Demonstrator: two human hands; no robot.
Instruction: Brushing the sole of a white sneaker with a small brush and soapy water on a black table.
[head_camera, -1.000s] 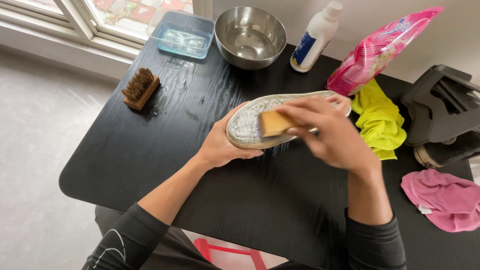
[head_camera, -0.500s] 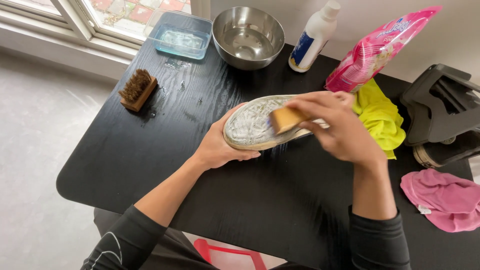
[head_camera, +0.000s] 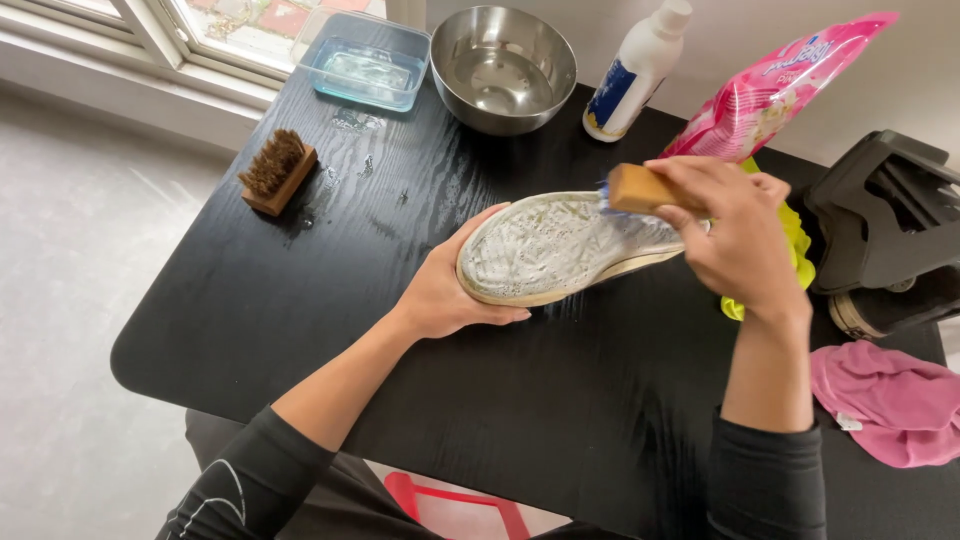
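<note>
One sneaker (head_camera: 560, 250) sole-up, left hand (head_camera: 450, 290) clamped on its toe, right hand (head_camera: 735, 235) gripped one wooden scrub brush (head_camera: 640, 188), second brush (head_camera: 277, 172) far left on black bench (head_camera: 300, 330)

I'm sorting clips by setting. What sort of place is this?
Probably a room at home, used for cleaning: a black wood-grain table beside a white-framed window, with a round steel bowl and a clear plastic tub of water on it.
</note>
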